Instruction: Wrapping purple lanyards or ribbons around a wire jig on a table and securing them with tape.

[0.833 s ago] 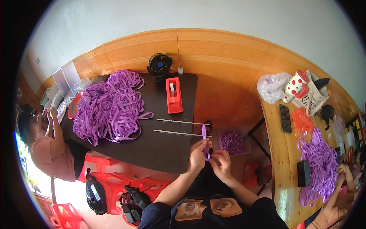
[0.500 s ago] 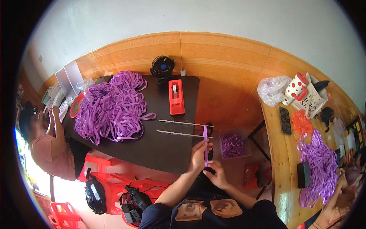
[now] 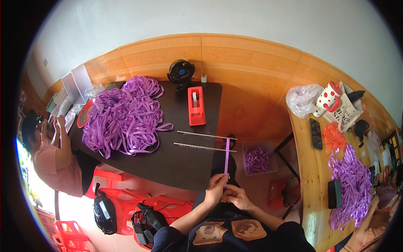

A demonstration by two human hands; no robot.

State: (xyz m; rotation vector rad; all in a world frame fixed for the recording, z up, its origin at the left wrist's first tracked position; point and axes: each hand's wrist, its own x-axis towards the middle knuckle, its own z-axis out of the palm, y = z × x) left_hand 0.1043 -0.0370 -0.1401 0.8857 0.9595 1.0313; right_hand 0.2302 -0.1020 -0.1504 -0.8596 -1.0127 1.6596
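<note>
A narrow purple ribbon (image 3: 227,160) runs from two thin metal rods (image 3: 201,147) down toward me. The rods lie side by side on the dark table and jut past its right edge, with the ribbon across their free ends. My left hand (image 3: 215,190) pinches the ribbon's near part between closed fingers. Close beside it, my right hand (image 3: 237,197) is also closed, its fingertips at the ribbon's lower end, which the hands partly hide. A large tangled heap of purple ribbon (image 3: 121,117) covers the table's left part.
On the dark table (image 3: 168,168) stand a red tape dispenser (image 3: 196,106) and a black fan (image 3: 181,72). A clear bin of purple pieces (image 3: 257,161) sits below, right of the rods. The wooden table (image 3: 308,168) holds more ribbon (image 3: 350,185). People sit at both sides.
My left hand has slid down toward me, away from the rods, leaving a longer taut stretch of ribbon exposed. My right hand has lowered slightly and stays close by.
</note>
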